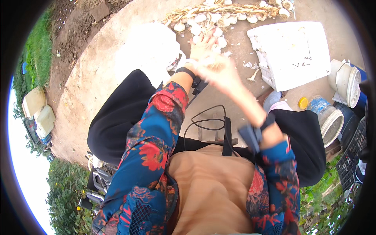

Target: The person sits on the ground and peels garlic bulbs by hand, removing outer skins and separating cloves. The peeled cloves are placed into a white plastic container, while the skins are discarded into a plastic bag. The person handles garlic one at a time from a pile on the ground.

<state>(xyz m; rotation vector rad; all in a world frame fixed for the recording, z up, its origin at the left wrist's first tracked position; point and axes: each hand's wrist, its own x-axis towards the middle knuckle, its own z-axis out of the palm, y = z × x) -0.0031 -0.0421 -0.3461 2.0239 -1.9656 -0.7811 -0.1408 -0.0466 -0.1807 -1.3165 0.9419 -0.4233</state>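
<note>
Over a cluster of white garlic bulbs [222, 42] on the concrete ground, my left hand [203, 44] reaches forward with its fingers spread; its fingertips are among the bulbs. My right hand [217, 69] crosses close to my left wrist and is motion-blurred. Something whitish shows by its fingers, too blurred to name. Just beyond, a braid of dry garlic stalks [226, 11] runs sideways, with more bulbs along its near side. Each wrist has a dark strap with a small device, and the right one [251, 135] is blurred.
An overexposed white object [147, 50] lies left of my hands. To the right stand a worn white foam box [293, 55], a white bucket [343, 83], a paint-stained bucket [323, 114] and a black plastic crate [351, 160]. A yellow lid [303, 103] and a black cable [210, 128] are nearer me.
</note>
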